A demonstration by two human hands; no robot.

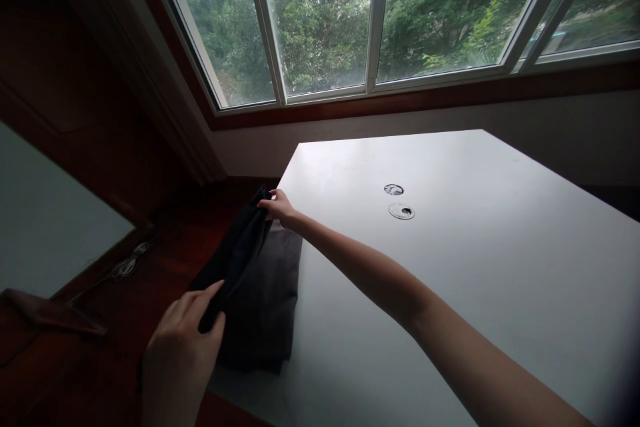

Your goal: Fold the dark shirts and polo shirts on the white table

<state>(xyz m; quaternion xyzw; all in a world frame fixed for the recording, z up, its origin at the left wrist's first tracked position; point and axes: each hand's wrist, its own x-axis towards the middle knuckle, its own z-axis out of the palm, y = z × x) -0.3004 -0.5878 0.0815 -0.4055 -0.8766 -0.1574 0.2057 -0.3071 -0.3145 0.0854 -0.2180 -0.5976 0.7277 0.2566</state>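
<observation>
A dark folded garment [265,293], its exact kind unclear, lies along the left edge of the white table [350,320]. Its upper layer is lifted and slanted out over the table's left side. At the far end, my right hand [279,207] pinches that layer's corner between thumb and fingers. My left hand [187,323] grips the near end of the same layer, thumb below and fingers above. Between my hands the cloth stretches in a fairly straight edge, while the lower layers stay flat on the tabletop.
Two round cable holes [401,211] are set in the tabletop. A window [325,20] with trees outside spans the wall behind. On the left are a reddish-brown floor [195,227], a bundle of cables [125,268] by the wall and a brown wooden piece of furniture [40,320].
</observation>
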